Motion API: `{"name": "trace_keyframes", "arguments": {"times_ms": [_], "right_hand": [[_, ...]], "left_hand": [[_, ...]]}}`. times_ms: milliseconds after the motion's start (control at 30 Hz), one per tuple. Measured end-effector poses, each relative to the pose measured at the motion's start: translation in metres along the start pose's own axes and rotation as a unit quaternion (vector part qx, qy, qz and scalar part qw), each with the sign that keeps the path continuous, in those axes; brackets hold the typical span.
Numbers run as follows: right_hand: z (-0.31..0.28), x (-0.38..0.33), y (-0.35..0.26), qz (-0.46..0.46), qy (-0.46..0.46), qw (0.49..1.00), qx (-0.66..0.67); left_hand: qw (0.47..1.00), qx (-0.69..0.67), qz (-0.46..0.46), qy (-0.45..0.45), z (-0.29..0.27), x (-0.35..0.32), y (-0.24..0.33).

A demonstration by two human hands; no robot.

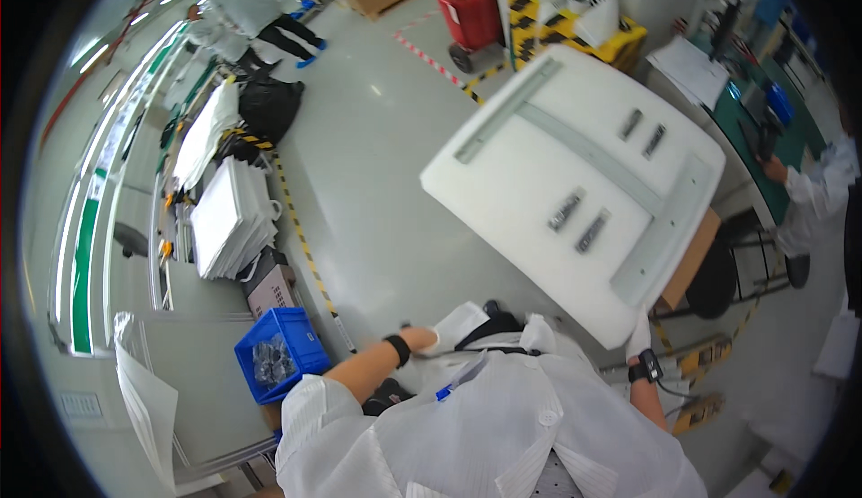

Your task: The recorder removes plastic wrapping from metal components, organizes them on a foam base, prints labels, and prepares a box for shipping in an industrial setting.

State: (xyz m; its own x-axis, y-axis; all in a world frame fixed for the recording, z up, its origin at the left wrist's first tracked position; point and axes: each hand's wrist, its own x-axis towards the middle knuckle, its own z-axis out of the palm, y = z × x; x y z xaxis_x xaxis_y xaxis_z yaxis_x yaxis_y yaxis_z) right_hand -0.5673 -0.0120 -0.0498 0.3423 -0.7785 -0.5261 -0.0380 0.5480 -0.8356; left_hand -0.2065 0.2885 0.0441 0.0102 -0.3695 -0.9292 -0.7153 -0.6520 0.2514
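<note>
A large white foam panel [503,179] with long greyish recesses and several dark slotted inserts fills the space to the right ahead of me. At its near right corner, my right hand [638,334] in a white glove grips the edge; part of the fingers is hidden by the panel. My left hand [440,334] hangs low in front of my body, beside white cloth of the same colour as its glove. Its fingers cannot be made out. Black bands circle both wrists, and a cable runs from the right one.
A brown cardboard box [691,260] shows under the panel's right side. On the left stand a blue bin [305,341] of bagged parts and stacked white sheets [224,220]. A red wheeled bin [471,17] stands ahead. Another person [813,184] works at the right bench; others stand far left.
</note>
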Motion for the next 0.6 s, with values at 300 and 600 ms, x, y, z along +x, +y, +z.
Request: {"name": "trace_keyframes", "arguments": {"times_ms": [300, 600], "right_hand": [[0.020, 0.000, 0.008, 0.001, 0.105, 0.994, -0.002], [0.002, 0.007, 0.034, -0.006, 0.102, 0.993, -0.061]], "left_hand": [[0.941, -0.193, 0.116, 0.253, 0.096, 0.046, -0.069], [0.757, -0.585, 0.158, 0.245, 0.124, 0.059, -0.082]]}}
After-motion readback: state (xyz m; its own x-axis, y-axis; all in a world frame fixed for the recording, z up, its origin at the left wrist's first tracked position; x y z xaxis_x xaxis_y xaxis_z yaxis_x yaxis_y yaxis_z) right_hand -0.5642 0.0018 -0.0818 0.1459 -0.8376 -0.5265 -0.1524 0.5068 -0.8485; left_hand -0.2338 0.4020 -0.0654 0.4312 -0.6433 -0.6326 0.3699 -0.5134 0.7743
